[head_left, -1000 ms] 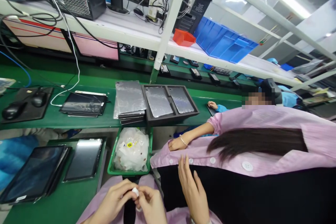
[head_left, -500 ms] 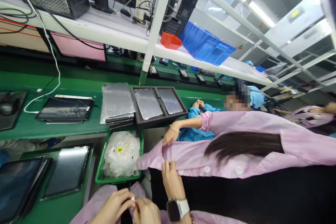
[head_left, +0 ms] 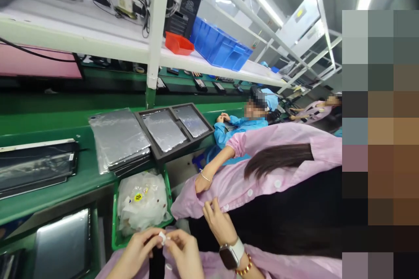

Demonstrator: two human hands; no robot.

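Observation:
Low in the view, my left hand (head_left: 139, 250) and my right hand (head_left: 183, 250) meet in front of my body. Between their fingertips is a small white piece (head_left: 163, 238), too small to name surely. Both hands pinch it, thumbs and forefingers closed together. Just beyond them is a green basket (head_left: 114, 229) filled with crumpled clear plastic bags (head_left: 142, 202). Neither hand touches the basket.
On the green bench lie a stack of wrapped tablets (head_left: 118, 133) and a dark tray (head_left: 160, 154) holding two more. A co-worker in pink (head_left: 288, 139) stands close on the right. Another person in blue (head_left: 242, 127) sits beyond. A shelf carries a blue bin (head_left: 219, 48).
The view has shifted right and closer to the bench. My hands have risen slightly, and more of the white piece shows between my fingers. The co-worker's watch-wearing arm remains beside my hands.

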